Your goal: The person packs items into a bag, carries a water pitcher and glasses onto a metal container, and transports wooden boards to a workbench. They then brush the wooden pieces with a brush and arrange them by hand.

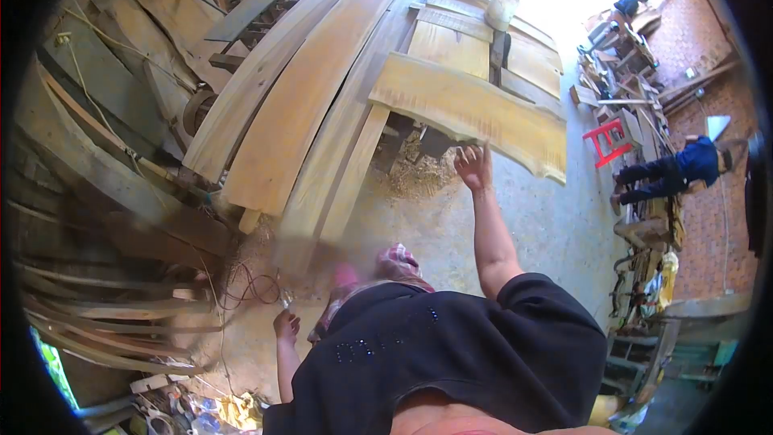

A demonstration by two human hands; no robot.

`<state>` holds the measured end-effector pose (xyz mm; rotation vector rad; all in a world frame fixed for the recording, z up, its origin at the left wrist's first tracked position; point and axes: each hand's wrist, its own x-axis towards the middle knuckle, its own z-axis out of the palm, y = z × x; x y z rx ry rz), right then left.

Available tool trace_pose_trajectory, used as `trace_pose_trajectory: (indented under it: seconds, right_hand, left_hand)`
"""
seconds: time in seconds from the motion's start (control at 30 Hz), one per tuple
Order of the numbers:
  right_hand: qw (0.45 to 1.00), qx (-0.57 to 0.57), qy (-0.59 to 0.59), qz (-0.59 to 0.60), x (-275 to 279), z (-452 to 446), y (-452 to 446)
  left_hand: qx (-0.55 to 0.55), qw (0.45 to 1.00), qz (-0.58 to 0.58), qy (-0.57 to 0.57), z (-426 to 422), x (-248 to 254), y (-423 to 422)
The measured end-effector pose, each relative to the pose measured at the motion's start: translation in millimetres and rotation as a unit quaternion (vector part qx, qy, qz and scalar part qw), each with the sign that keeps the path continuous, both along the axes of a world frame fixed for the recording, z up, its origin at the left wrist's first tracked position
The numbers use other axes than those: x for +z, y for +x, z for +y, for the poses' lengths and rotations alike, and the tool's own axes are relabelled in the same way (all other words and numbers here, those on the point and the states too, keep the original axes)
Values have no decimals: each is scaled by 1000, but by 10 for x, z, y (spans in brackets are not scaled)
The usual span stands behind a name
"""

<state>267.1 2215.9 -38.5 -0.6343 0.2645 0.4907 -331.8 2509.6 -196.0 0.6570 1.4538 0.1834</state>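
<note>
My right hand [475, 167] is raised with its fingers apart and partly bent, its fingertips at the wavy lower edge of a pale yellow wooden board [471, 105]. Nothing shows inside that hand. Low on the left hangs my left hand [286, 326], its fingers loosely bent and apart, with no held thing visible. Just above it is a small whitish piece at the end of a reddish cable [250, 290]; whether they touch is unclear. Long planks [314, 97] lie side by side left of the board, their near ends blurred.
Wood shavings [423, 176] lie on the concrete floor beneath the board. Curved wood strips [121, 314] and slabs are stacked at left. On the right are a red stool [608, 143], piled timber and a person in blue [696, 161]; another person [630, 2] is farther back.
</note>
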Motion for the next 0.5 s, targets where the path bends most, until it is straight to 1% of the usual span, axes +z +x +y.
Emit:
trace_pose_trajectory:
  seconds: [0.03,0.07,0.13,0.17,0.2,0.23,0.27,0.3,0.33,0.4,0.43,0.47,0.5]
  right_hand:
    - [998,-13,64,-2,-30,-61,83]
    - [998,-2,64,3,6,-82,113]
    - [990,-57,127,20,122,-88,155]
    - [992,-49,113,7,128,-103,178]
    - [993,-38,113,14,72,-127,237]
    - [997,-14,81,-13,39,-138,281]
    - [998,10,49,-39,7,-168,306]
    - [998,5,2,-67,-18,-203,317]
    - [998,19,2,-63,-1,-242,341]
    - [990,26,-71,-118,13,-274,391]
    - [989,18,-56,-139,23,-291,429]
    - [988,38,-56,-142,51,-306,439]
    - [984,33,-53,-166,108,-324,431]
  left_hand:
    - [37,999,35,-6,-136,26,-50]
    - [48,998,39,-5,-326,27,-91]
    - [108,985,132,-10,-717,57,-195]
    - [120,983,137,-10,-943,3,-303]
    - [122,982,142,-37,-1160,-192,-458]
    - [124,979,147,-65,-1339,-146,-443]
    - [136,977,152,-66,-1505,-99,-450]
    - [126,975,164,-81,-1662,-62,-456]
    - [118,973,173,-96,-1815,4,-395]
    - [148,970,166,-103,-1928,-121,-371]
    - [165,968,155,-108,-2028,-189,-349]
    - [95,986,134,-32,-2104,-62,-292]
    - [69,992,103,-6,-2128,-22,-249]
